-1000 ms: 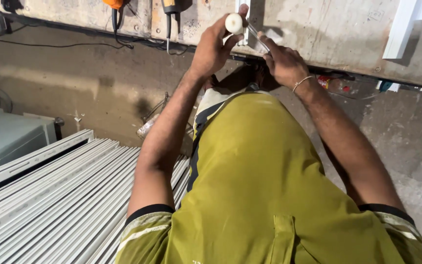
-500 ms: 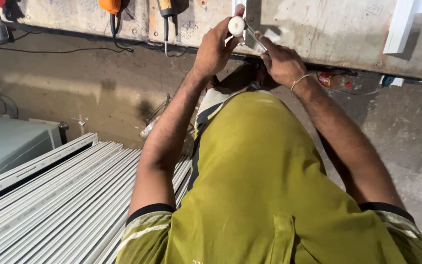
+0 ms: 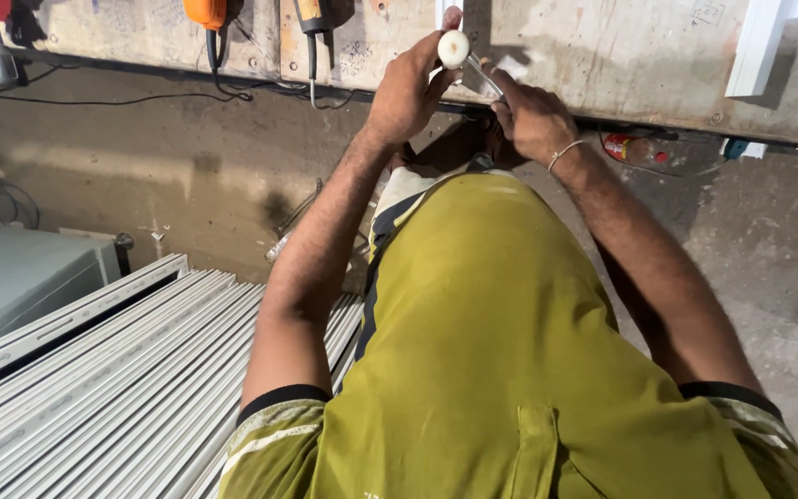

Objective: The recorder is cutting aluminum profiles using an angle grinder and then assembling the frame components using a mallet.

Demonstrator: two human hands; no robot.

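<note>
Holding steady, both hands [image 3: 473,97] still grip the white roll [image 3: 453,48].

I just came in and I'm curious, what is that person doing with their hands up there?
A person in a green shirt stands at a worn workbench. The left hand pinches a small round white piece, and the right hand holds a thin clear strip that runs up to it. Power tools lie on the bench, and long white profiles are stacked on the left.

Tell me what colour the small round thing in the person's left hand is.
The round piece held by the left hand is white or cream, shown in the head view.
</note>
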